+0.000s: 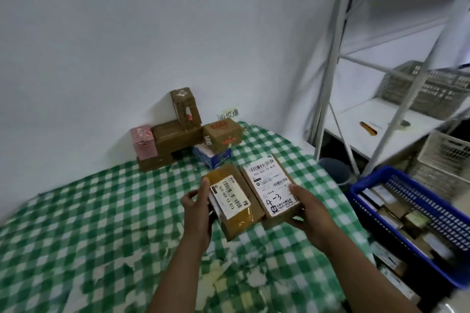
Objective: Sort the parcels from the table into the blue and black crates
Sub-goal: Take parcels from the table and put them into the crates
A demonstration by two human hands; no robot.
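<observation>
Parcels, two, held up over the right half of the table point(101, 223), which has a green checked cloth.

Item 1: small brown parcel point(236, 221), wrapped in glossy tape, white barcode label on top. My left hand point(197, 204) grips its left edge, thumb on the upper face and fingers curled round underneath.

Item 2: larger cardboard parcel point(270, 185), its top almost covered by a white label with "4-3" handwritten on it. My right hand point(309, 207) holds its near right corner, thumb on the label and fingers below. The two sit side by side, long edges together; I cannot tell whether they touch.

Item 3: pile of parcels point(175, 136) at the far edge of the table, against the wall. It includes a pink box point(143, 143) on the left, a tall box point(185, 107) standing upright on top, a box with red tape point(222, 132) on the right, and a blue-and-white box point(211, 157) beneath that one.

Item 4: blue crate point(417, 201), just off the table's right edge and lower than it, with several parcels inside.

Item 5: white metal shelf rack point(328, 79) beyond the right edge, with a grey crate point(429, 89) on one shelf and a white crate point(445, 152) lower down.
</observation>
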